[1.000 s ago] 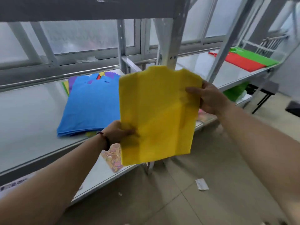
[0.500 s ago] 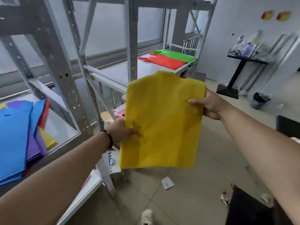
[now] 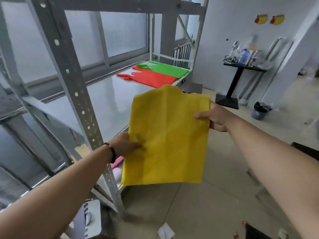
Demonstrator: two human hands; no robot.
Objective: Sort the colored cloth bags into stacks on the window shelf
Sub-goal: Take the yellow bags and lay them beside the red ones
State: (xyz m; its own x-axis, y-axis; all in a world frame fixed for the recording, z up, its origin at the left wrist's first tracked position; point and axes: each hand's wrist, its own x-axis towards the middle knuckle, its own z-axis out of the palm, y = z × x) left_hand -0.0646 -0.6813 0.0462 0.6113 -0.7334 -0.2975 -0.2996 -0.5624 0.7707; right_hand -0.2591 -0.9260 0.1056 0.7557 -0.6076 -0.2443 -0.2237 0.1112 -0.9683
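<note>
I hold a flat yellow cloth bag upright in front of me, off the shelf's front edge. My left hand pinches its left edge low down; my right hand grips its right edge higher up. On the white window shelf a red bag lies flat at the far end, and a green bag lies just beyond it, partly overlapped by the red one.
A perforated grey shelf upright stands left of my left arm. A black stand with bottles and a small bin are at the back right. Paper scrap lies on the tiled floor.
My view has swung right along the shelf; the blue and purple pile has left the frame and the red and green bags are nearer. Both hands still hold the yellow bag.
</note>
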